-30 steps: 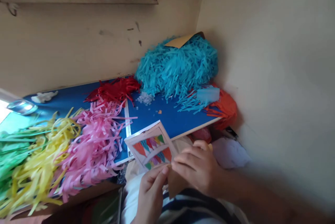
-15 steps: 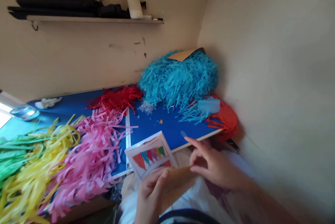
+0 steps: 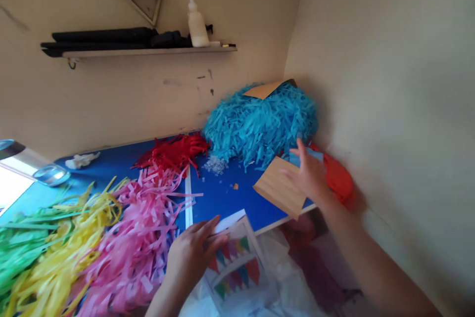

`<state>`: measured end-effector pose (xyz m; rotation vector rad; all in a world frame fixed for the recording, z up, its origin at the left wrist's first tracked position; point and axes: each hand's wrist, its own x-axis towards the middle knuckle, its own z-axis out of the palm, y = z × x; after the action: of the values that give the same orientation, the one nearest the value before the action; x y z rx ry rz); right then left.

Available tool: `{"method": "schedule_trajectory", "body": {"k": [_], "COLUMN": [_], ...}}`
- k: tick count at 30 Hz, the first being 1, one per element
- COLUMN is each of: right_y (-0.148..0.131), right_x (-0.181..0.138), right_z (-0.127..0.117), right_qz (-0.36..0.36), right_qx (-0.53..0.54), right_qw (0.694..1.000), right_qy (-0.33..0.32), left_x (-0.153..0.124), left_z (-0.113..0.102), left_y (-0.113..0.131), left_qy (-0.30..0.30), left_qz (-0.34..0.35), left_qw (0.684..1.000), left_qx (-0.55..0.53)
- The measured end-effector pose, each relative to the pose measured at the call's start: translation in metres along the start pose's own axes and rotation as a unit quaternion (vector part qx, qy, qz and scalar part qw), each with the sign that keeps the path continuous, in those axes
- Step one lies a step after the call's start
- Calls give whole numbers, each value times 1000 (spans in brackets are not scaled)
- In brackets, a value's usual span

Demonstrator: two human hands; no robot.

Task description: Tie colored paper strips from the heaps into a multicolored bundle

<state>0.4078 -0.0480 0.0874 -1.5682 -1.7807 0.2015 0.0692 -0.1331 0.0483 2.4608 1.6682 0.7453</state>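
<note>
My left hand [image 3: 191, 255] holds a white card [image 3: 237, 265] printed with rows of coloured pennants, fingers spread over its top left corner at the near edge of the blue table [image 3: 111, 161]. My right hand [image 3: 308, 173] is stretched out over the table's right end, fingers on a plain brown card [image 3: 278, 191] that lies flat below the blue shredded-paper heap [image 3: 261, 121]. A pale blue block [image 3: 299, 158] shows just behind that hand.
Heaps of shredded paper cover the table: red [image 3: 172, 151], pink [image 3: 141, 228], yellow [image 3: 55, 252], green [image 3: 15, 243], orange [image 3: 337, 178] at the right corner. A wall shelf [image 3: 148, 51] carries a white glue bottle [image 3: 196, 22] and dark items. Walls close off the back and right.
The brown card left the white card and went with my right hand up to the table's right end. My left hand lowered the pennant card. The view tilted upward.
</note>
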Motion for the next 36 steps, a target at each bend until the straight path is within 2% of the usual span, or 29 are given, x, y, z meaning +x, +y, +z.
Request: {"method": "schedule_trajectory", "body": {"k": [1,2,3,4,5,7,10,13,16,19,21,23,25,28,31,36], "right_y": [-17,-34,-51,-65,-77,-91,-94,-89,-89,-92,-94,-95,-94,-92,-90,-88], "right_x": [-16,-34,-53,-70,-86,-110,-129,-136,-139,-140,-141,-142,-143,-145,-147,-149], "right_z": [7,15,22,29,36,46,54,51,43,36,34,38,46,57,61,61], "right_qz": [-57,-106,-140,-151,-145,-105,-42,-31,-45,-88,-145,-166,-128,-67,-65,-74], "right_qx": [54,131,206,266,315,390,463,499,517,505,459,426,439,480,501,503], "right_qw": [996,981,953,927,909,890,872,857,848,852,871,884,885,870,860,858], "right_qy": [-30,-97,-174,-217,-233,-211,-153,-125,-110,-106,-105,-95,-88,-84,-75,-73], "left_x": [-5,-9,-14,-18,-21,-28,-38,-44,-47,-49,-49,-48,-47,-47,-49,-44], "left_z": [-1,-3,-5,-8,-12,-19,-27,-31,-36,-46,-55,-60,-58,-48,-42,-46], "left_y": [5,10,16,21,25,32,37,34,31,33,38,42,44,42,42,50], "left_qy": [18,39,60,79,93,109,118,106,100,97,87,89,103,116,116,100], "left_qz": [18,36,52,67,78,96,127,180,200,190,196,203,211,214,208,216], "left_qw": [1000,999,997,995,993,989,985,978,973,973,973,973,970,968,969,971], "left_qx": [-3,-3,-3,-3,-4,-5,-7,-22,-57,-85,-82,-68,-56,-57,-66,-24]}}
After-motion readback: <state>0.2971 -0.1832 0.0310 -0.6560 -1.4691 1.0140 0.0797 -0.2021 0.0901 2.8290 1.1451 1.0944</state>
